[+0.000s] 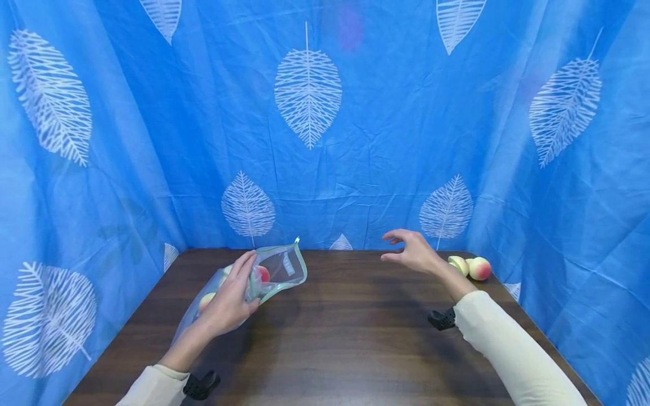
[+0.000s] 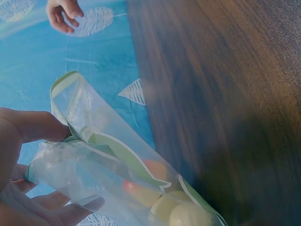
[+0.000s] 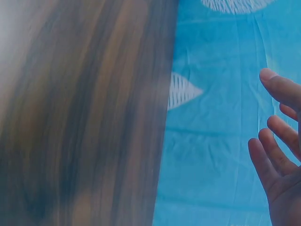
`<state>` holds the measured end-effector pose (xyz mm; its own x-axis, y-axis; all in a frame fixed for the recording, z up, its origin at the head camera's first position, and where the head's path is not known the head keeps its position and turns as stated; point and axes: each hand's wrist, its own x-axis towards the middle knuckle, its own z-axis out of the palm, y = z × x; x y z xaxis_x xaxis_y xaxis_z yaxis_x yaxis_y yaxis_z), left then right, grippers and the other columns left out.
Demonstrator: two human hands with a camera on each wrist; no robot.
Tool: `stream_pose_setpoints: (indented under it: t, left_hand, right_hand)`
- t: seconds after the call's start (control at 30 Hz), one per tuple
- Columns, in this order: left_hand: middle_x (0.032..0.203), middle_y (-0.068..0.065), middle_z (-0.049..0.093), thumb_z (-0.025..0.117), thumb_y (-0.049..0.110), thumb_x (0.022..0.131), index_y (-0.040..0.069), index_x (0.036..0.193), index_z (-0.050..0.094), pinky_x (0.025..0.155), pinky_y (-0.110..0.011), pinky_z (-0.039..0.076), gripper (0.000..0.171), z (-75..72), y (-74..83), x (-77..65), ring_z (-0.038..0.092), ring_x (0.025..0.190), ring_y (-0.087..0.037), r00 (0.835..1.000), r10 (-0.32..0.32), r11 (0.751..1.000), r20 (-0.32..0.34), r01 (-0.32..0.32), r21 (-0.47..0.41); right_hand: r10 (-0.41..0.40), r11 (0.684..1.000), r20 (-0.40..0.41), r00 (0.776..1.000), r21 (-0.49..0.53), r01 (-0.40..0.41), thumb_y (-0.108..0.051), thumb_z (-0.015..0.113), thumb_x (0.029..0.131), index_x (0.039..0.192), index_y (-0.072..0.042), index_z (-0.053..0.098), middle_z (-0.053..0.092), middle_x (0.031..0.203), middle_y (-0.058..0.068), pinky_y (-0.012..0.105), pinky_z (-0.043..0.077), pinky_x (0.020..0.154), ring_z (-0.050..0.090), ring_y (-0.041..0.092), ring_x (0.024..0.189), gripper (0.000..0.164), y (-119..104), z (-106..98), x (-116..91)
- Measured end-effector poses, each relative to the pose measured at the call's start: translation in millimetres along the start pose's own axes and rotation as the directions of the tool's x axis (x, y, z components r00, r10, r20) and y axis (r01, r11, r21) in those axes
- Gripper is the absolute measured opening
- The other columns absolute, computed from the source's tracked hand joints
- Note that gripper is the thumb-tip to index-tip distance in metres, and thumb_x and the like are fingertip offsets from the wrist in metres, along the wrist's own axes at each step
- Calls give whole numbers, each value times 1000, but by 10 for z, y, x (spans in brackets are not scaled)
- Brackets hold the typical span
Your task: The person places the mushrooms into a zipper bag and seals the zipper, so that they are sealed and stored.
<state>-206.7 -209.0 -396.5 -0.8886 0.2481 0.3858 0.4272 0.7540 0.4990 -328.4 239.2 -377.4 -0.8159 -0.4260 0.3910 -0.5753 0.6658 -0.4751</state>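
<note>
My left hand [image 1: 231,301] grips a clear plastic bag [image 1: 276,268] with pale green edging, its mouth toward the right. The left wrist view shows the thumb on the green rim and fingers along the other side of the bag [image 2: 122,160]. Several yellow and red peach-like fruits [image 2: 188,214] lie inside, partly hidden by hand and film. My right hand [image 1: 413,251] hovers over the back right of the table with nothing in it, fingers apart and loosely bent [image 3: 282,136]. Just beyond its wrist sit a peach [image 1: 479,269] and a pale green-yellow fruit piece [image 1: 459,264], partly behind the forearm.
The dark wooden table [image 1: 345,338] ends at a blue curtain [image 1: 355,141] with white leaf prints, which also hangs along both sides. The peach at the back right is close to the table's right edge. Black straps show at both wrists.
</note>
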Motion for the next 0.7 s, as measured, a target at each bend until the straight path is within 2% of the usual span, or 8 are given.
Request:
stream_pose_setpoints:
  t: [0.13, 0.37, 0.53, 0.7]
  left_hand:
    - [165, -20, 21, 89, -1, 77, -3, 160, 27, 102, -57, 46, 103, 0, 5, -8, 34, 144, -44, 1000, 5, 1000, -2, -5, 3]
    - [165, -19, 21, 88, -2, 77, -3, 160, 27, 101, -56, 47, 103, -1, 7, -12, 34, 144, -44, 1000, 0, 1000, -3, 0, 1]
    - [165, -20, 21, 88, -2, 78, -3, 160, 26, 101, -56, 47, 103, -8, 8, -9, 34, 144, -44, 1000, 6, 1000, -4, -6, 5]
    - [165, -19, 20, 88, -2, 78, -2, 161, 26, 101, -56, 48, 103, -6, 6, -17, 34, 144, -44, 1000, -14, 1000, 8, 14, -4]
  right_hand:
    - [71, 997, 8, 997, -11, -71, -29, 85, 88, 133, -7, 67, 65, 132, 18, 52, 58, 87, 65, 37, 115, 53, 122, -114, -86]
    - [125, 990, -13, 992, -60, -125, -34, 83, 89, 134, -5, 65, 65, 133, 21, 59, 52, 92, 63, 41, 118, 57, 356, -275, -173]
    - [181, 982, -15, 983, -56, -181, -38, 82, 90, 137, -5, 63, 63, 135, 21, 60, 52, 92, 61, 42, 120, 60, 489, -368, -242]
    - [236, 969, -3, 972, -72, -235, -41, 80, 92, 141, -6, 60, 61, 137, 22, 60, 51, 93, 58, 43, 123, 64, 635, -473, -335]
